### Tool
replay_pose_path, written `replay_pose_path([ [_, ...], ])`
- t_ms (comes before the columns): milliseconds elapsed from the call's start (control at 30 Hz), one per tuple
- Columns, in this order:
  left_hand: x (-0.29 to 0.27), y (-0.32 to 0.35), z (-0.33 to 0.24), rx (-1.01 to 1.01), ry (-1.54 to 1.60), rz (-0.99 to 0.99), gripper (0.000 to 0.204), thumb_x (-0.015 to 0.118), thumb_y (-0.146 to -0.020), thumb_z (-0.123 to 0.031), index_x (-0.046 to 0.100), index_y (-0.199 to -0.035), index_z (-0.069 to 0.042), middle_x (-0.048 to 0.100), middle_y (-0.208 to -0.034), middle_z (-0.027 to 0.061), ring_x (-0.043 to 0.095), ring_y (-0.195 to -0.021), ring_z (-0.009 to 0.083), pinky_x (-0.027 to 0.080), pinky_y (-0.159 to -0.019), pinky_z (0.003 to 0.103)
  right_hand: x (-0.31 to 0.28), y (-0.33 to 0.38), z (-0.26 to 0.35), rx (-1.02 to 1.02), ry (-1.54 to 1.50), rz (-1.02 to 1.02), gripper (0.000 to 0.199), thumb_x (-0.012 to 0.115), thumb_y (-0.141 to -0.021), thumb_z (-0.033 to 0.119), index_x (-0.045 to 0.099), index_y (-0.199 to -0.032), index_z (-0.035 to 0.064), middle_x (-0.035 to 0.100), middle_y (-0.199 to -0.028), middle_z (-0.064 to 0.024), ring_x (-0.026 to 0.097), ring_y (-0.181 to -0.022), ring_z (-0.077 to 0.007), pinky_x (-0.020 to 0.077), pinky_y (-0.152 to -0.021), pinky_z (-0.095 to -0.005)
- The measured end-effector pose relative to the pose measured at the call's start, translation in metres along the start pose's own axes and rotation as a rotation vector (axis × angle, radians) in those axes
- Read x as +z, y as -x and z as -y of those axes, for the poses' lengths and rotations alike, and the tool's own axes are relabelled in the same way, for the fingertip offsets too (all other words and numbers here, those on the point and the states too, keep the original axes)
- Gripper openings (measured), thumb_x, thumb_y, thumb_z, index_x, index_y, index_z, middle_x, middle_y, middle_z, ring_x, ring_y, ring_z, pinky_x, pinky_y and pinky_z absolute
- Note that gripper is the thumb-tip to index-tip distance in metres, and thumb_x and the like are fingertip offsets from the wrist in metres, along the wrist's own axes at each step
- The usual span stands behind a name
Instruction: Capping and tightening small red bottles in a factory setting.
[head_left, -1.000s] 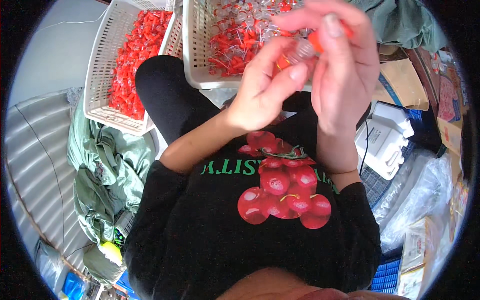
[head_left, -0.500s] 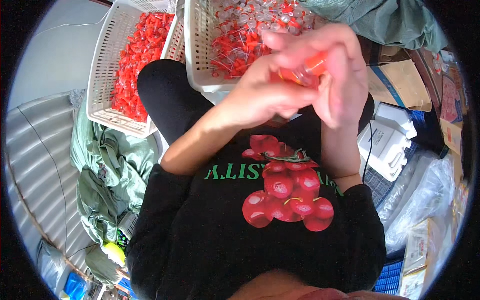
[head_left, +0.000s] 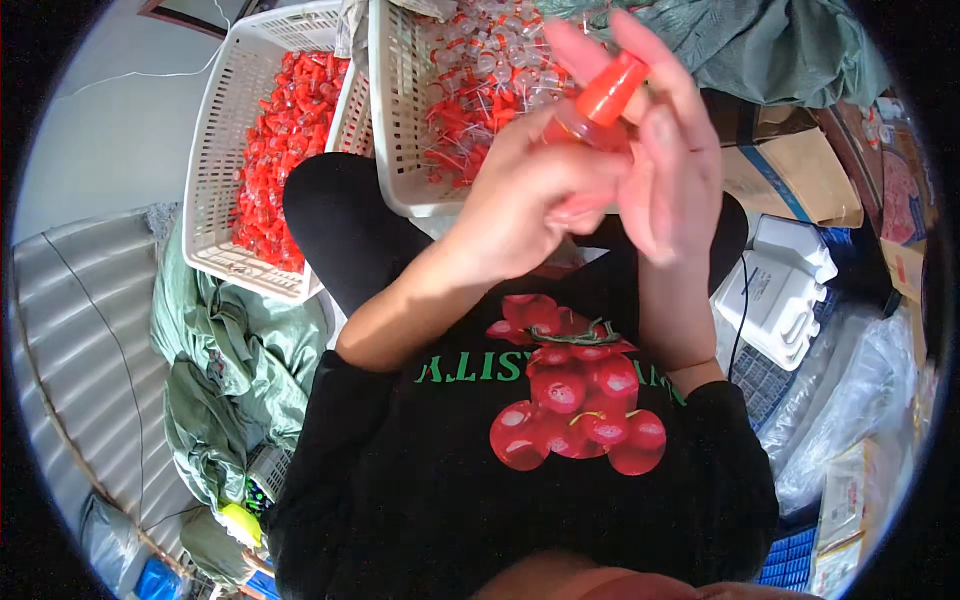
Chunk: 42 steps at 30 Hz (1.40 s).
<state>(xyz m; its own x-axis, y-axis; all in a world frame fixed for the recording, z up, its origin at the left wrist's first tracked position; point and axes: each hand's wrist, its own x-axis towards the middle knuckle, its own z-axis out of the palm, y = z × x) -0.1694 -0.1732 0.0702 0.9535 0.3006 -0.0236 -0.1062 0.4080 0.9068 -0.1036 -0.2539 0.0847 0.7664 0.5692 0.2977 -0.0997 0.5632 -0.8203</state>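
Above my lap, my left hand (head_left: pixel 545 190) is wrapped around a small clear bottle (head_left: pixel 592 130). Its red-orange tapered cap (head_left: pixel 613 88) points up and to the right. Most of the bottle's body is hidden by my fingers. My right hand (head_left: pixel 672 165) is right beside it, palm toward the cap and fingers stretched out, a little blurred. Whether the right palm touches the cap, I cannot tell. Beyond my hands, a white plastic basket (head_left: pixel 395 110) holds many clear pieces and red nozzle-like parts with thin clear tubes.
A second white basket (head_left: pixel 215 150), full of small red-capped pieces, stands at the far left. Green sheeting lies at left (head_left: pixel 245 345) and at far right. On the right are cardboard (head_left: pixel 800 175), a white plastic container (head_left: pixel 775 300) and clear plastic wrap (head_left: pixel 850 410).
My right hand's fingers, curled over the bottle before, are now stretched upward. The cap shows more fully and points higher. The view has shifted slightly, so the baskets appear lower.
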Motion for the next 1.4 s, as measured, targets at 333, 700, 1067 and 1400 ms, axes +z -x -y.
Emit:
replay_pose_path([
  [333,-0.013,-0.013,0.013,0.368,-0.711,-0.211,0.029,0.063,-0.067,-0.010,0.054,-0.093,-0.001,0.059,-0.072,0.0086,0.057,-0.064,0.0146,0.047,-0.061,0.026,-0.021,-0.007,-0.009,-0.054,0.304,0.063,0.026,0.056,-0.078,-0.002,0.054,-0.104,-0.0037,0.061,-0.094,-0.0133,0.058,-0.092,-0.0178,0.0458,-0.080,-0.0263],
  [700,-0.409,0.072,0.002,-0.438,-2.319,-0.559,0.033,0.055,-0.078,-0.023,0.054,-0.104,-0.002,0.059,-0.095,0.0202,0.058,-0.088,0.0324,0.045,-0.075,0.039,-0.131,-0.047,-0.118,0.129,0.698,0.172,0.027,0.060,-0.077,0.006,0.055,-0.102,-0.0003,0.062,-0.094,-0.0115,0.060,-0.088,-0.0188,0.0452,-0.078,-0.0270],
  [1067,-0.148,-0.189,0.118,0.118,-1.562,0.534,0.023,0.044,-0.077,-0.011,0.056,-0.094,-0.003,0.059,-0.092,0.0191,0.057,-0.086,0.0350,0.046,-0.072,0.045,-0.173,-0.083,-0.177,0.506,1.552,0.421,0.019,0.056,-0.076,0.014,0.059,-0.095,0.0130,0.061,-0.084,-0.0141,0.059,-0.082,-0.0302,0.0467,-0.069,-0.0393],
  [1400,-0.160,-0.192,0.230,0.344,-1.666,0.300,0.022,0.046,-0.076,-0.012,0.055,-0.093,-0.002,0.058,-0.092,0.0205,0.057,-0.086,0.0356,0.046,-0.074,0.043,-0.172,-0.058,-0.193,0.678,1.794,0.948,0.016,0.052,-0.070,0.007,0.062,-0.083,0.0043,0.060,-0.078,-0.0190,0.059,-0.074,-0.0345,0.0474,-0.061,-0.0442],
])
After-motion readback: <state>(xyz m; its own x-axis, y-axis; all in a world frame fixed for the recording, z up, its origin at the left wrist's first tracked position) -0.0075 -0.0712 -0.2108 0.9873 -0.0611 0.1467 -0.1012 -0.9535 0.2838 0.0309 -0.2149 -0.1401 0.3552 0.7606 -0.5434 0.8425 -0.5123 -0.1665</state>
